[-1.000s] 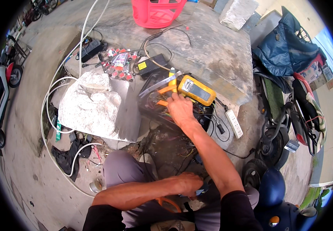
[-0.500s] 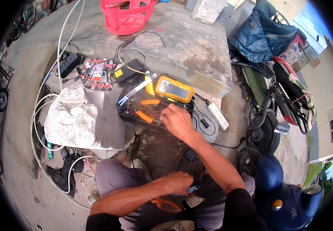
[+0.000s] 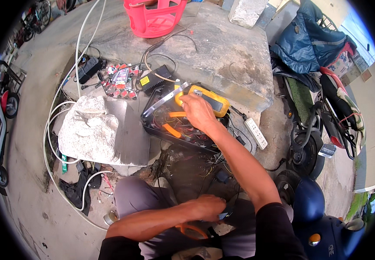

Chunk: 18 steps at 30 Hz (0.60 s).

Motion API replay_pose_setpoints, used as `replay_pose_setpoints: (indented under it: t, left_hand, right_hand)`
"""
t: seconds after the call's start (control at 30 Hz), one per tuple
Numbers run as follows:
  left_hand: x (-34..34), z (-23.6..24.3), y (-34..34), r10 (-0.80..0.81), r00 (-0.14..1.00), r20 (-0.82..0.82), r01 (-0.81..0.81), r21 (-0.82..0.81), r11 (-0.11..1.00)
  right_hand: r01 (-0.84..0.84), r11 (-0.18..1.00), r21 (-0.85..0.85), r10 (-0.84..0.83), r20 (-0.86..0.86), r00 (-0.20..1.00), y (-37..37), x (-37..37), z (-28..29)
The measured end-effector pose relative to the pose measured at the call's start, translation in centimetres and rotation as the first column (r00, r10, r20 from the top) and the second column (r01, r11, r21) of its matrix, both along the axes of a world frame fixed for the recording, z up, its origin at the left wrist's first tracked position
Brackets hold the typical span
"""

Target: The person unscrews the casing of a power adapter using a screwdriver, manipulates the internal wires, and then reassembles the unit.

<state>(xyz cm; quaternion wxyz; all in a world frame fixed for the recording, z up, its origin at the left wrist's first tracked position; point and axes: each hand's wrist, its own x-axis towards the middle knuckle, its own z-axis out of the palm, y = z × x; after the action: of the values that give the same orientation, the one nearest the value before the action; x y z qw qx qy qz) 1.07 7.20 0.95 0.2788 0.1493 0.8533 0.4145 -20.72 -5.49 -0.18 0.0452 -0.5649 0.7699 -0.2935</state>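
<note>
My right hand (image 3: pixel 198 112) reaches over a black open tray (image 3: pixel 146 120), its fingers bent and closed at the lower end of a yellow tool with a pale tip (image 3: pixel 178 90). Right beside that hand lies a yellow multimeter (image 3: pixel 215 103), partly covered by it. Orange-handled pliers (image 3: pixel 171 130) and several loose wires and small tools lie in the tray. A silver metal strip (image 3: pixel 165 100) slants across its left part. Between my knees, my left hand (image 3: pixel 208 208) is closed around a small dark bluish thing (image 3: pixel 225 214), mostly hidden by the fingers.
A white rough block (image 3: pixel 90 130) stands left of the tray. Behind lie a black finned box (image 3: pixel 158 79) and a pack of red-and-white cells (image 3: pixel 120 81). A white power strip (image 3: pixel 255 133) lies to the right, near a dark blue scooter (image 3: pixel 313 216). White tubing loops at left.
My right hand has moved up from the tray's middle beside the orange handles to the yellow tool and multimeter. My left hand stays closed between my knees. The view has shifted slightly.
</note>
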Motion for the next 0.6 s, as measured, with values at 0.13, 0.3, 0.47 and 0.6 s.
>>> replay_pose_setpoints:
  t: [0.13,0.3,0.47,0.6]
  left_hand:
    - [0.4,-0.8,-0.5,0.085,0.996,-0.015,-0.084,0.041,0.996]
    - [0.0,0.8,-2.2,0.08,0.992,0.102,-0.084,0.035,0.996]
    - [-1.1,-3.9,0.3,0.197,0.965,-0.171,-0.211,-0.069,0.975]
    - [-1.6,-2.9,-0.5,0.245,0.955,-0.166,-0.253,-0.031,0.967]
  right_hand:
    - [-0.109,0.994,0.01,0.102,-0.455,0.885,-7.9,0.4,-4.1]
    - [-0.123,0.978,0.17,0.201,-0.586,0.785,-9.8,0.4,-5.7]
    - [-0.129,0.975,0.182,0.218,-0.663,0.716,-6.7,0.2,-1.9]
    - [-0.045,0.997,0.07,0.068,-0.37,0.927,-1.3,2.3,5.3]
